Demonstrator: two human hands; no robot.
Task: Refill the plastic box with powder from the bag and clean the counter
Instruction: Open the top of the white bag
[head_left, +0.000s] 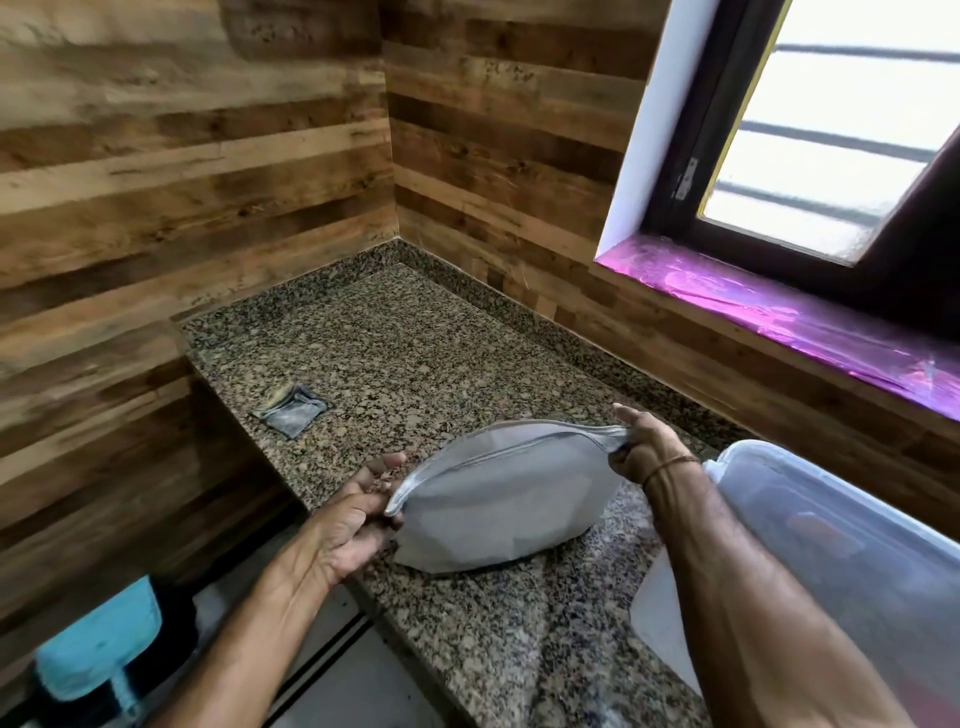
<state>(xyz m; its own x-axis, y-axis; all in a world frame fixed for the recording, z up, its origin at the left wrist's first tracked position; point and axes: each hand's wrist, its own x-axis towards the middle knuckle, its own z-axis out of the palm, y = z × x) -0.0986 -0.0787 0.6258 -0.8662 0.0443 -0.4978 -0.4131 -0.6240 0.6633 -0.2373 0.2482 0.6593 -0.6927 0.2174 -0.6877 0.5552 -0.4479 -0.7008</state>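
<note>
Speckled granite counter (415, 353) meets wood-panelled walls (182, 156) below a window (831, 130).

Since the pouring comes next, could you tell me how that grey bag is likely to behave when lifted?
The grey bag will probably sag: its top seam bows between the left hand and right hand. Its bulging body on the counter suggests some weight. The smooth skin may be slippery.

You face a corner of wood-plank walls (208, 171). Speckled granite counter (415, 364) runs into it. Dark-framed window (810, 156) at right, bright daylight, purple-lined sill (779, 317). Pale floor (363, 686) below.
</note>
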